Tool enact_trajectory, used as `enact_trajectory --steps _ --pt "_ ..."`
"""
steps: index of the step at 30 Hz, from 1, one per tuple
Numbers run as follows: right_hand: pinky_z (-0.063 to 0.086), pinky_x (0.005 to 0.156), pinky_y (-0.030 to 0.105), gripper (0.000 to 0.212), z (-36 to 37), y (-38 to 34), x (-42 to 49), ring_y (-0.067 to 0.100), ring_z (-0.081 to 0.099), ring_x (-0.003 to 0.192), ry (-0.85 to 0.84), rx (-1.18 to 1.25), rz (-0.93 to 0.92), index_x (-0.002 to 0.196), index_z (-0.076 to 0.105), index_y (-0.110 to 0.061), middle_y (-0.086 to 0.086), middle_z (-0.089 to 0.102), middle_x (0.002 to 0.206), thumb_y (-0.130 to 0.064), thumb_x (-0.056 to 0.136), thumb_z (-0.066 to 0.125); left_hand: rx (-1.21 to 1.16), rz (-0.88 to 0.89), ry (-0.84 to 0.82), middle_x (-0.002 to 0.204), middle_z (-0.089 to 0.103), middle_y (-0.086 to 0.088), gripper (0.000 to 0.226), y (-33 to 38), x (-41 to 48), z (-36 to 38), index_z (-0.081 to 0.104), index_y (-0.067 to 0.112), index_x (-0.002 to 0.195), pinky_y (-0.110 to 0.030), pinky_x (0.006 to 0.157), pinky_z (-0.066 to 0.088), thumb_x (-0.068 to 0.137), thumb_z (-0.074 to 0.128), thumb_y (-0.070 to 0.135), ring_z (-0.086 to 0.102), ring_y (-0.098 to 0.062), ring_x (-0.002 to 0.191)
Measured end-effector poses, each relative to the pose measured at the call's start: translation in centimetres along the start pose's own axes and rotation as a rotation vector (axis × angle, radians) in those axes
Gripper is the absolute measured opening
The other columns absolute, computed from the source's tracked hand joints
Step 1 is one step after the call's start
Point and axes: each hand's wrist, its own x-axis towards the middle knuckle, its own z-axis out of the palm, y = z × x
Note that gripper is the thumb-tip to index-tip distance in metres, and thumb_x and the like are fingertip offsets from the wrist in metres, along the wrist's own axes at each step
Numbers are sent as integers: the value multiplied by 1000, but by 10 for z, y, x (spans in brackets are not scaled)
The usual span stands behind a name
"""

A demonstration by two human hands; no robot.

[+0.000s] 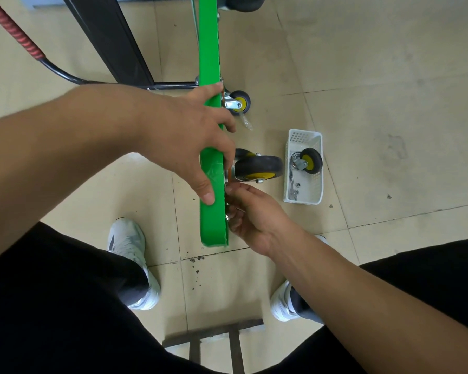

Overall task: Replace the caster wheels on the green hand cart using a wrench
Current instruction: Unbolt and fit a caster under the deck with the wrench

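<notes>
The green hand cart (pixel 208 44) stands on its edge on the tiled floor, its deck seen edge-on. My left hand (pixel 192 141) grips the top edge of the deck, thumb on the near face. A black caster wheel with a yellow hub (pixel 258 167) sticks out of the deck's right side. Just below that wheel my right hand (pixel 250 211) has curled fingers at the mounting plate, pinching a small fastener against the deck; the fastener itself is mostly hidden. A smaller caster (pixel 239 102) is mounted farther along the deck.
A white plastic basket (pixel 315 197) on the floor to the right holds a loose caster (pixel 310 160), a wrench (pixel 292 184) and nuts. The cart's black handle with a red grip (pixel 14 32) runs up left. My two shoes flank the deck's near end.
</notes>
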Motion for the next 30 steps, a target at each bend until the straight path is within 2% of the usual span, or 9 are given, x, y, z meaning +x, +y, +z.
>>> enact_trajectory --steps 6,9,12,16,19,22,24,28,30 --pt "36 44 19 28 0 2 2 7 42 52 35 -19 -26 122 68 -1 8 56 89 -12 97 66 -23 4 3 158 21 9 81 0 0 0 49 55 128 -9 73 -43 54 34 88 -9 0 134" --pt "37 44 20 22 0 2 3 9 43 54 36 -48 -41 117 70 -5 9 57 90 -11 96 65 -27 1 -3 158 21 9 81 0 0 0 49 55 128 -9 72 -43 55 35 87 -10 -3 138" --pt "35 45 21 26 0 1 2 10 45 56 34 -78 -13 122 67 -8 8 61 96 -14 97 63 -17 5 -2 158 20 10 81 0 1 0 47 56 128 -8 71 -43 55 34 88 -10 2 131" --pt "34 44 20 21 1 1 1 11 44 54 -2 -49 26 117 65 -17 9 56 96 -14 97 60 -33 -5 -10 158 19 11 80 -1 1 1 48 58 126 -10 75 -42 54 36 89 -14 2 132" --pt "35 41 18 21 0 -1 0 9 44 51 -56 83 89 118 61 -16 5 55 82 -10 98 57 -30 7 7 158 21 10 83 -2 1 2 49 56 127 -10 75 -43 53 35 90 -13 -3 137" --pt "35 39 14 20 2 -4 -2 6 44 52 -90 170 146 118 61 -15 0 54 72 -14 97 63 -51 14 15 158 20 11 87 -1 0 3 49 56 127 -13 81 -42 49 32 91 -13 1 134" --pt "35 39 14 23 3 -3 -1 5 44 52 -100 154 127 120 60 -16 0 55 76 -16 98 65 -62 4 3 158 20 11 85 -1 0 2 48 57 127 -14 84 -41 50 33 91 -13 -1 136" --pt "36 39 14 21 4 -2 1 5 43 53 -103 138 91 122 59 -15 1 56 82 -13 101 61 -33 9 -12 157 20 11 83 -1 -1 0 48 56 128 -10 74 -43 52 35 89 -12 -2 137" --pt "35 39 14 20 5 -2 0 5 42 54 -93 124 76 120 60 -13 1 55 79 -11 100 60 -29 -3 -41 157 20 11 83 1 -2 -1 48 57 128 -14 82 -42 52 36 89 -12 0 136"
